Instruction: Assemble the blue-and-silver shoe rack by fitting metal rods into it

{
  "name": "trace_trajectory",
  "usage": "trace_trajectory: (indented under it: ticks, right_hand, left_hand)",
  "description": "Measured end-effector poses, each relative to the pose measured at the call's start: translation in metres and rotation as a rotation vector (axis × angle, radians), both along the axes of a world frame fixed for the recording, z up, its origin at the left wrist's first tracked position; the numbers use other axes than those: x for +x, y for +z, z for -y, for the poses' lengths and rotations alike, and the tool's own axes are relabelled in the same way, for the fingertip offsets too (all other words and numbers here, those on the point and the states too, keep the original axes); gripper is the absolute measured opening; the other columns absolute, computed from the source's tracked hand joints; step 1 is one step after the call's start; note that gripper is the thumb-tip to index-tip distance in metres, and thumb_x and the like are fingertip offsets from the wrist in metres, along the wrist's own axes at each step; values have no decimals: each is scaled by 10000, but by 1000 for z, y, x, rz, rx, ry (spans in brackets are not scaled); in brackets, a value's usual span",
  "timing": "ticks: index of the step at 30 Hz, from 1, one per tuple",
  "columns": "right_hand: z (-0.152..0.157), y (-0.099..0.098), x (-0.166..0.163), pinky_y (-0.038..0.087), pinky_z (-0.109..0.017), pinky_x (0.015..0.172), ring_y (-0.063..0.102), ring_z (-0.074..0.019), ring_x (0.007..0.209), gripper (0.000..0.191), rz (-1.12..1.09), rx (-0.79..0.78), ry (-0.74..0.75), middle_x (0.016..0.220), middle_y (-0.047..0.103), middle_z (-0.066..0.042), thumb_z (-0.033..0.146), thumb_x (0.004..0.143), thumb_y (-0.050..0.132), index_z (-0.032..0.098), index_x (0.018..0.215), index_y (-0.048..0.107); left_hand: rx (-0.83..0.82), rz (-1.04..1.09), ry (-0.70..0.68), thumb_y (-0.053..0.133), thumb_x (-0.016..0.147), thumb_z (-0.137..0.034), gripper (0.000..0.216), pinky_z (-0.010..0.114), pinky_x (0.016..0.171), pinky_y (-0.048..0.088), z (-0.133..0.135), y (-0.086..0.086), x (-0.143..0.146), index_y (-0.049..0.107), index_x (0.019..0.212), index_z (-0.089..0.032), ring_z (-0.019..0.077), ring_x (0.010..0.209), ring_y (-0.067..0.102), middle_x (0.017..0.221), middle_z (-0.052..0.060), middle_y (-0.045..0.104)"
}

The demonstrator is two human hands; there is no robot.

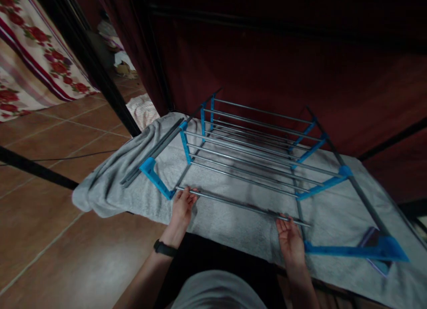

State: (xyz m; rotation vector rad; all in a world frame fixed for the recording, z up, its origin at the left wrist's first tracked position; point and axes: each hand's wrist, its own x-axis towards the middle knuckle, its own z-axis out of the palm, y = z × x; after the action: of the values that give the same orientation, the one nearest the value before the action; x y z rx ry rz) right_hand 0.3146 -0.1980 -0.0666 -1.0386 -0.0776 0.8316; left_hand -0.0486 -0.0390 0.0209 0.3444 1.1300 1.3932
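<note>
Between my two hands a thin metal rod (233, 203) lies crosswise, low over the grey blanket. My left hand (183, 204) grips it close to its left end, thumb and fingers round it. Near the right end, the fingers of my right hand (289, 235) curl round the rod from below. Just beyond it stands a rack frame (240, 160) of metal bars and blue plastic brackets. The front-left blue bracket (156, 179) is beside the rod's left end, and the front-right blue bracket (353, 251) lies past its right end. Whether the rod's ends touch either bracket I cannot tell.
Several loose grey tubes (153, 153) lie at the left on the grey blanket (110, 184). A dark flat object with a purple edge (370, 235) is partly under the right bracket. Black poles (100, 73) rise at the left, and dark red cloth (267, 64) hangs behind.
</note>
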Motion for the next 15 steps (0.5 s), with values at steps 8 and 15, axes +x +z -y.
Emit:
trace_trajectory:
  ticks: [8,15]
  right_hand:
    - [-8,18,-14,610,-314,849,714,-156,937,228,2,5,-104,955,743,-5,337,736,817,250,899,683]
    - [-12,29,-18,596,-284,814,715,-149,911,267,-15,-5,-106,919,748,-2,349,742,793,239,952,671]
  left_hand:
    - [-56,-54,47,455,1018,-217,171,263,661,538,2,4,-5,607,948,-181,157,699,706,767,50,737]
    - [-25,-97,62,484,934,-99,146,268,671,555,8,6,-10,576,955,-211,181,734,734,734,18,731]
